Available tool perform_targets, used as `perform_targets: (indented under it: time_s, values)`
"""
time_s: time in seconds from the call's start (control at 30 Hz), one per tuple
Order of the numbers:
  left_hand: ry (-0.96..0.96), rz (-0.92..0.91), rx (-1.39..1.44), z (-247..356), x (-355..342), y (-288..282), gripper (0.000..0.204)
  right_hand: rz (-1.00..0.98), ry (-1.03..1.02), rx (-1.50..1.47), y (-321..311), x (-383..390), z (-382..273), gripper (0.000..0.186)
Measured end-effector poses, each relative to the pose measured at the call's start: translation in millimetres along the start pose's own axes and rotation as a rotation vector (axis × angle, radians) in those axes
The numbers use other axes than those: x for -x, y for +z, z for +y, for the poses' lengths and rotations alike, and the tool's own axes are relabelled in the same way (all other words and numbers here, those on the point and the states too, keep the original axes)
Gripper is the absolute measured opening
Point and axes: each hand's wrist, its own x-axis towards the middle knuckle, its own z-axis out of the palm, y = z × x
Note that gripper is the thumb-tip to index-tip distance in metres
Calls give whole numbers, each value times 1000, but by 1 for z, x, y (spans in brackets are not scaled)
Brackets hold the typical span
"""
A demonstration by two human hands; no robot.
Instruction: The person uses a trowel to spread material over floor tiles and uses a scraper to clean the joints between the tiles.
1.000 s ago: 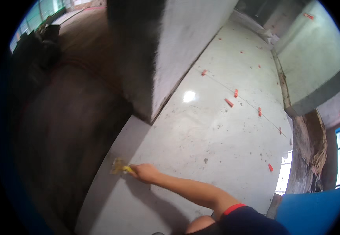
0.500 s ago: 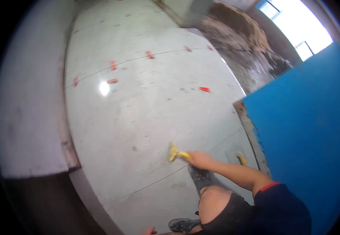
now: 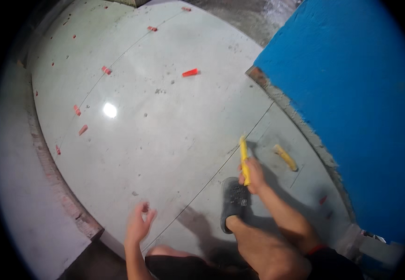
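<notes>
My right hand is closed round the handle of a yellow scraper, its far end at the joint line of the tiles. The scraper is seen edge-on, so its head barely shows. A second yellow hand tool lies on the floor to the right of that hand. At the lower middle, my left hand hovers above the tiles with nothing in it, thumb and fingers apart and a little blurred. Beneath both hands spreads the pale grey tiled floor.
Red levelling wedges stand along a farther joint, and a loose red wedge lies nearer. A blue wall panel rises on the right, a pale wall on the left. My dark clog is beside the joint.
The view has shifted down and turned. My right hand has swung the scraper from pointing left to pointing away from me. My left hand has come further into view.
</notes>
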Motion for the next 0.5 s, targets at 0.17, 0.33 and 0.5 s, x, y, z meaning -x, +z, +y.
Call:
perform_targets:
  time_s: [0.17,0.33,0.5]
  values:
    - [-60,58,-269,-61,-99,-8,52,46,70,-445,-40,-28,-25,35]
    - [-219,-33,-444,-89,-148,-28,74,174,113,-246,-24,-23,-22,39]
    - [-120,185,-688,-127,-146,28,101,131,267,162,-23,-11,-31,40]
